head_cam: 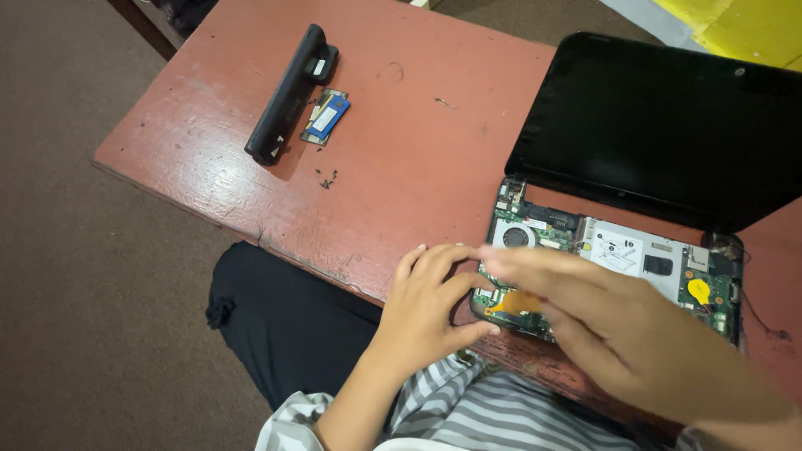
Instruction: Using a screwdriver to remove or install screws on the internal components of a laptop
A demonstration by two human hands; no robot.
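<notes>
A: Laptop (pixel 618 250), opened up, board bare, at right end of red table (pixel 401 167), base hard against near edge. Lid folded back flat toward far edge.

B: Hands?

A: Left hand (pixel 426 305) at near-left corner of base, fingers loosely curled, fingertips touching the board edge, holding nothing. Right hand (pixel 610 321) flat over near half of board, fingers stretched toward the left, blurred, nothing visibly gripped.

B: Axis, nearer hand?

A: Long axis of base parallel to near edge, left to right. Orange flex strip (pixel 514 301) between the two hands, just beside left fingertips, partly under right fingers. Left nearer, by a little.

B: Rest?

A: Fan (pixel 515 237) near far-left of board, yellow coin cell (pixel 698 291) at right end. Black battery bar (pixel 288 93) and blue memory stick (pixel 327 118) well apart at far-left corner, loose screws (pixel 327 179) just nearer.
</notes>
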